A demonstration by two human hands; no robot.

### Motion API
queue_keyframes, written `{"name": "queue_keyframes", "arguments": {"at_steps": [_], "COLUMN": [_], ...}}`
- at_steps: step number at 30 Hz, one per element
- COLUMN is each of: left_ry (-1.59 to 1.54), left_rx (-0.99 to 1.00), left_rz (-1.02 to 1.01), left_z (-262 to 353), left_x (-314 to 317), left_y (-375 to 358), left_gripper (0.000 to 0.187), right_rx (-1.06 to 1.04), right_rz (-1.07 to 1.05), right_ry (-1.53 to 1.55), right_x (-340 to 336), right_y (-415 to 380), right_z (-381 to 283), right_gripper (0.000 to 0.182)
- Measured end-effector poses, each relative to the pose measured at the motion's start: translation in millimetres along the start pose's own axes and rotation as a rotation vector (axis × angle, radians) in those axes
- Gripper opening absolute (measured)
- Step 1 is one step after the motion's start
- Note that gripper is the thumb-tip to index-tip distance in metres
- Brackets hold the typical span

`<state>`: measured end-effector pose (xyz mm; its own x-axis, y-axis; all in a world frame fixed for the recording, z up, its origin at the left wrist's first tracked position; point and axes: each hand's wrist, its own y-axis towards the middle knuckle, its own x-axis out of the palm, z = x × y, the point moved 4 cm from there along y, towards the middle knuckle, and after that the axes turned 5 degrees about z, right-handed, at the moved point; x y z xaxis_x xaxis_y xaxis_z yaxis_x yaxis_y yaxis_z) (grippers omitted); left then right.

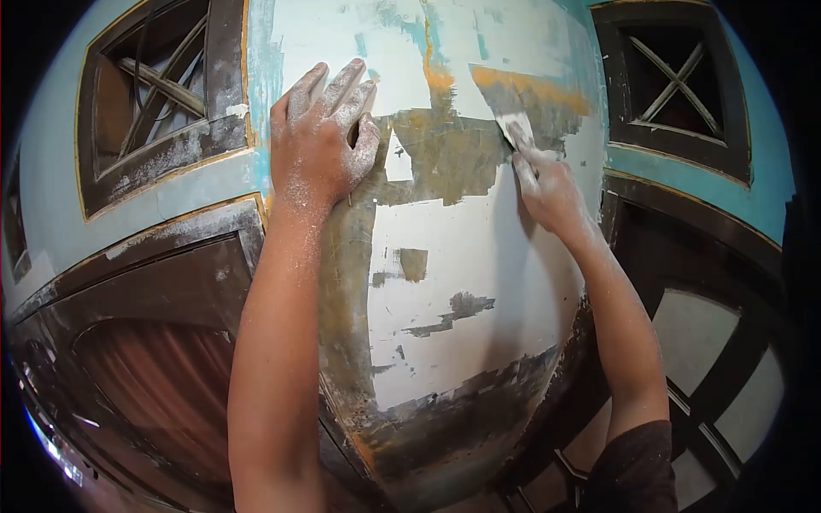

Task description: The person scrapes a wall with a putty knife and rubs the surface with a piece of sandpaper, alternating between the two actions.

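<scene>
Scraping was in hand on the wall strip (445,256) between two dark timber frames. The right hand (547,188) was closed around the handle of a putty knife (516,130), whose flat, pale, filler-caked blade lay against the wall near the strip's upper right edge, just under an orange band of old paint (530,85). The left hand (321,137) held nothing; it was spread flat, fingers together, pressed on the wall at the strip's upper left edge beside the left window frame (162,162). Both hands and forearms were dusted with white powder.

Risks, as judged: the blade's corner could dig into the softer white filler and gouge it if the angle steepened. A slip toward the strip's right edge could score the right window frame (676,137) or its gold-lined moulding. The bracing palm sat on a dusty, partly stripped surface and could slide, throwing the stroke off. Loose dust could fall toward the face, since the work stood above eye line.

Surfaces: the wall showed patchy layers, smooth matt white filler over rough olive-brown bare ground, with ragged flake edges and turquoise remnants at the top. The frames were dark brown, glossy where clean, smeared grey-white along the lower rails. The upper panes carried crossed bars; the lower left door panel (154,385) was arched and reddish-brown.
</scene>
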<state>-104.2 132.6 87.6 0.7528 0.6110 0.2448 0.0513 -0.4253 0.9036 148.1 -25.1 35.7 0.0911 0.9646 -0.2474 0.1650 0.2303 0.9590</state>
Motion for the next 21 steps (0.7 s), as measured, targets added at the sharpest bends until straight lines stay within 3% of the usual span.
{"name": "queue_keyframes", "arguments": {"at_steps": [12,16,17,18,21], "left_ry": [-0.010,0.004,0.002,0.007,0.024], "left_rx": [-0.012,0.001,0.000,-0.003,-0.007], "left_rz": [0.014,0.028,0.028,0.027,0.031], "left_z": [-1,-1,0,0,-2], "left_x": [1,2,2,2,2], "left_y": [-1,-2,-2,-2,-1], "left_gripper": [0.040,0.041,0.041,0.041,0.041], "right_rx": [-0.146,0.034,-0.050,0.024,-0.012], "right_rz": [0.027,-0.092,-0.008,-0.080,-0.048], "right_ry": [-0.008,-0.053,-0.011,-0.053,-0.063], "right_x": [2,-2,4,-4,0], "right_y": [1,12,10,8,14], "right_z": [-2,-12,-2,-12,-10], "right_gripper": [0.045,0.045,0.044,0.044,0.044]}}
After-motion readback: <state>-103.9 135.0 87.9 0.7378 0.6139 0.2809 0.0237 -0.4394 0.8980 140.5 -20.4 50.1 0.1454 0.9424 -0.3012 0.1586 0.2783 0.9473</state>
